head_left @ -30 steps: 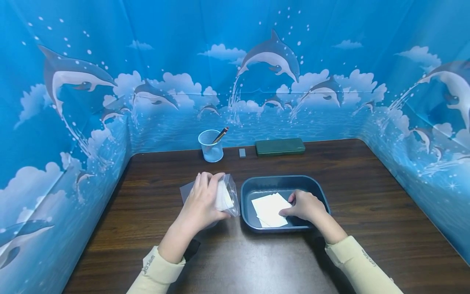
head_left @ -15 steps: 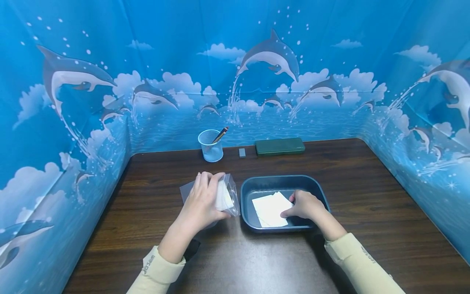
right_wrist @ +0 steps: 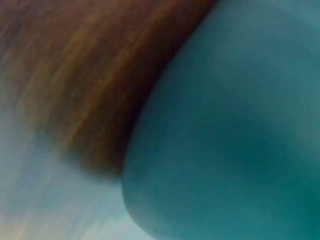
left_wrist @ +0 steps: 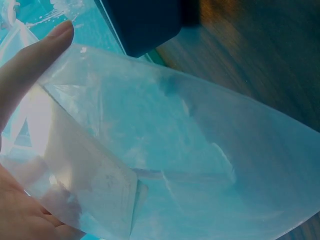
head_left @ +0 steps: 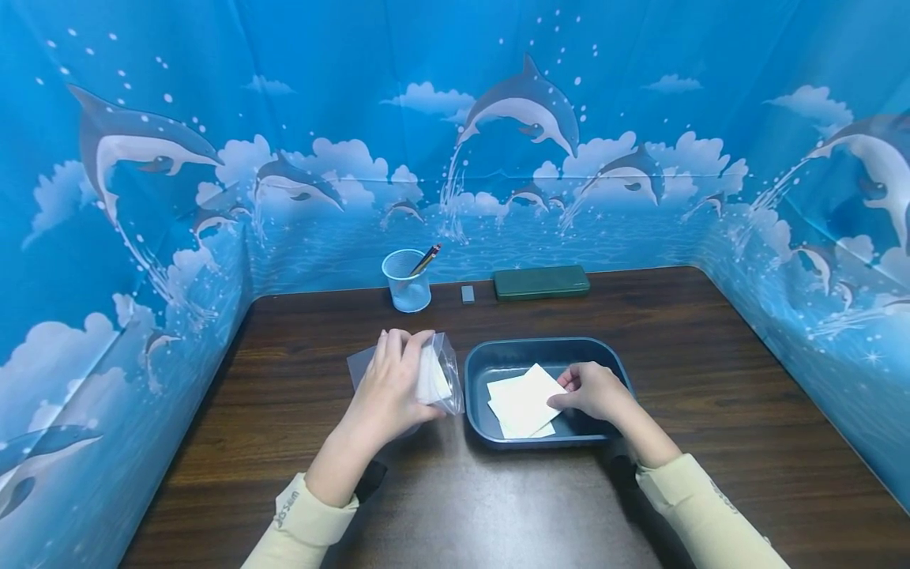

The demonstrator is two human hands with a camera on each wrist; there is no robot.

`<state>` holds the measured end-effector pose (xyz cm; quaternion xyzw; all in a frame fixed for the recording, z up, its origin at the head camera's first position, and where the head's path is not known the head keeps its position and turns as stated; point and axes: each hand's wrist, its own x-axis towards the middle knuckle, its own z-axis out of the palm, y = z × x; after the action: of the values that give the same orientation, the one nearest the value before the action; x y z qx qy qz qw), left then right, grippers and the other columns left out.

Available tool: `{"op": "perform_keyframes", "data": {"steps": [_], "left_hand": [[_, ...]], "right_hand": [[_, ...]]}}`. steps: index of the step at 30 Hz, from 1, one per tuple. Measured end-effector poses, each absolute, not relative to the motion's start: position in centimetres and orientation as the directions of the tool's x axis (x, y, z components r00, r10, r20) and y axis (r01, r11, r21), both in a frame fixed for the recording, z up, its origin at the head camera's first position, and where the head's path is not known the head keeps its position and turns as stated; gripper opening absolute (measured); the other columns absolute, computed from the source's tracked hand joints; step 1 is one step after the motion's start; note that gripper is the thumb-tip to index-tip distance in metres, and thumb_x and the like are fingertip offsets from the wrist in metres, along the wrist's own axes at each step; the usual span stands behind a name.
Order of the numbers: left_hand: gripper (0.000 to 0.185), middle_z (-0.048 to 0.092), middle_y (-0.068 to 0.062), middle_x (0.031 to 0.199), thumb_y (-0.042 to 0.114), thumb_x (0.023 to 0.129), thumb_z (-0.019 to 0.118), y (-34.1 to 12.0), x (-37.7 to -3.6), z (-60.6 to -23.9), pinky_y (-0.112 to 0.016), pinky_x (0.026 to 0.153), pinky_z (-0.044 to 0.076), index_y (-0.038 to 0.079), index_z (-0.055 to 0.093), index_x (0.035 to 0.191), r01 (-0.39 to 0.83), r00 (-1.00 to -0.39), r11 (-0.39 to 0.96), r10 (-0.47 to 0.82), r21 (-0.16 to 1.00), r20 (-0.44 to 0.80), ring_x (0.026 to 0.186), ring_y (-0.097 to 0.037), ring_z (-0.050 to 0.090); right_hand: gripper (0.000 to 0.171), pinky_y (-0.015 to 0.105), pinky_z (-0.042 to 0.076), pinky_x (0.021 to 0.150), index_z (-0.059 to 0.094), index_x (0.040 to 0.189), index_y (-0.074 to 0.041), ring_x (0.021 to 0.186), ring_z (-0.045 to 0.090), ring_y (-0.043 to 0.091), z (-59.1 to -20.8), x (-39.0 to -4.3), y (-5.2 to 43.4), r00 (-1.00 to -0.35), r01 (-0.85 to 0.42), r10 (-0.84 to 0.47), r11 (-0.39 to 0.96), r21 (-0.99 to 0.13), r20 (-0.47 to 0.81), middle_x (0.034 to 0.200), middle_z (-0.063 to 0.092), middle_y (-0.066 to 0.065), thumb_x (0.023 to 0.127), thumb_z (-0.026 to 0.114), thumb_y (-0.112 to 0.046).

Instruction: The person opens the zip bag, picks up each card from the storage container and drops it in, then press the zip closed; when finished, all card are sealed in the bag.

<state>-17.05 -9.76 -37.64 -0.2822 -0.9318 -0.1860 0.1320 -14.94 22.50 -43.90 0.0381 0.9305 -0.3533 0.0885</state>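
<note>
Blue backdrop panels printed with leaping dolphins and clouds are standing around three sides of a dark wooden table [head_left: 711,371]. At the near middle, the left hand [head_left: 389,387] is gripping a clear plastic bag [head_left: 444,371], fingers curled over its top and thumb underneath, apparently keeping its mouth turned toward the right; something white is showing inside. Just right of it a dark blue tray [head_left: 498,357] is sitting, and the right hand [head_left: 593,391] is reaching into it, pinching the right edge of a white paper sheet [head_left: 522,399] and tilting it off the sheets below. Far back, a translucent cup [head_left: 405,288] is holding a pencil [head_left: 426,259], with a small grey eraser [head_left: 468,294] and a green case [head_left: 542,282] to its right. Small lettering on both pale sleeves is too blurred to read.
</note>
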Motion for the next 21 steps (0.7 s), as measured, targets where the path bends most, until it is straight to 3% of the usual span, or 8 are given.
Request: {"op": "perform_keyframes", "data": {"steps": [6, 11, 14, 21], "left_hand": [[0.112, 0.042, -0.014, 0.121, 0.039, 0.050, 0.096, -9.7, -17.2, -37.7, -0.050, 0.091, 0.046, 0.012, 0.038, 0.141, 0.580, -0.803, 0.768, 0.482, 0.273, 0.350, 0.112, -0.031, 0.040], [0.111, 0.042, -0.015, 0.120, 0.040, 0.050, 0.096, -9.5, -17.3, -37.7, -0.052, 0.094, 0.044, 0.010, 0.039, 0.140, 0.592, -0.794, 0.759, 0.491, 0.271, 0.360, 0.113, -0.032, 0.041], [0.111, 0.042, -0.015, 0.120, 0.041, 0.050, 0.095, -9.5, -17.3, -37.7, -0.052, 0.095, 0.043, 0.010, 0.039, 0.141, 0.593, -0.793, 0.759, 0.495, 0.267, 0.355, 0.113, -0.032, 0.042], [0.112, 0.042, -0.015, 0.121, 0.040, 0.049, 0.096, -9.7, -17.2, -37.7, -0.047, 0.089, 0.047, 0.009, 0.039, 0.140, 0.586, -0.796, 0.766, 0.485, 0.265, 0.361, 0.110, -0.030, 0.040]], "right_hand": [[0.024, 0.031, 0.046, 0.054, 0.064, 0.090, -0.008, 0.061, 0.055, 0.017, -43.2, -14.7, 22.3, -0.998, 0.051, 0.015, 0.786, -0.616, -0.063, 0.073, 0.059, 0.001, 0.083, 0.077, -0.027], [0.014, 0.031, 0.049, 0.055, 0.069, 0.091, -0.008, 0.059, 0.055, 0.018, -42.2, -14.5, 22.2, -1.000, 0.007, -0.015, 0.735, -0.678, -0.027, 0.074, 0.062, 0.006, 0.090, 0.070, -0.022], [0.013, 0.030, 0.048, 0.053, 0.071, 0.092, -0.010, 0.059, 0.055, 0.019, -41.3, -14.3, 21.9, -0.999, -0.029, -0.036, 0.706, -0.708, 0.005, 0.073, 0.063, 0.007, 0.090, 0.070, -0.023], [0.009, 0.027, 0.043, 0.049, 0.070, 0.089, -0.013, 0.057, 0.051, 0.019, -38.3, -13.5, 21.0, -0.965, -0.178, 0.022, 0.677, -0.714, 0.261, 0.072, 0.064, -0.003, 0.086, 0.074, -0.021]]}}
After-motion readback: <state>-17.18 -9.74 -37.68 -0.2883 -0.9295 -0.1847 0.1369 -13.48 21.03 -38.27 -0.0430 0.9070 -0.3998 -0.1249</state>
